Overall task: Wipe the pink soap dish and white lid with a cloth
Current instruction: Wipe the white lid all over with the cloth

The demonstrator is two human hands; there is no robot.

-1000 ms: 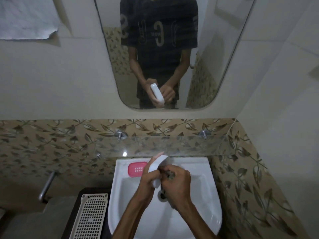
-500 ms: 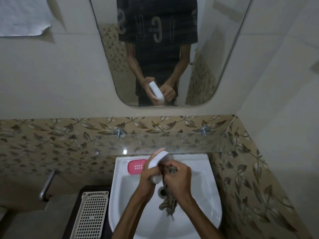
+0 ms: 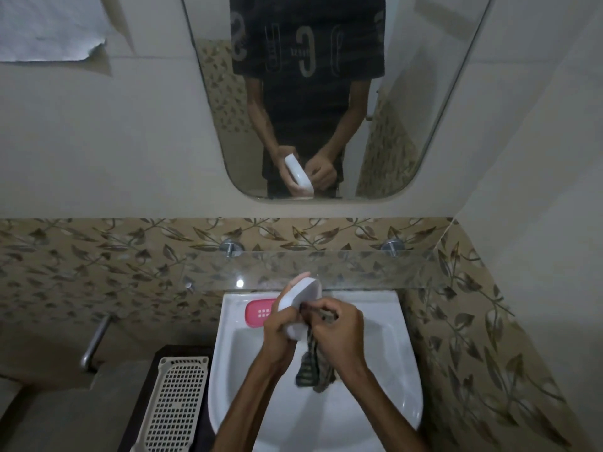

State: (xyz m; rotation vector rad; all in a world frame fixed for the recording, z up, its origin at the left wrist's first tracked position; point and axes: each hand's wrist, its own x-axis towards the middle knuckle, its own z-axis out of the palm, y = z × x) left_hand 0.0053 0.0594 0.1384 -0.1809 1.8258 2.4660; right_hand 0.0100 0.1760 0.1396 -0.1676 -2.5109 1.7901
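My left hand (image 3: 279,324) grips the white lid (image 3: 301,296), tilted on edge above the white sink (image 3: 385,324). Pressed against the lid's inner side is a dark striped cloth (image 3: 310,363), held by my right hand (image 3: 339,327); its loose end hangs into the basin. The pink soap dish (image 3: 257,313) lies flat on the sink's back left rim, partly hidden behind my left hand and the lid.
A glass shelf (image 3: 359,269) juts out just above the sink's back edge. A white perforated basket (image 3: 177,402) stands on a dark cabinet to the left. A metal handle (image 3: 94,340) sticks out at far left. The mirror (image 3: 326,93) reflects my hands.
More of the cloth now hangs below my right hand into the basin. The lid has stayed in my left hand, with small shifts as the cloth rubs it.
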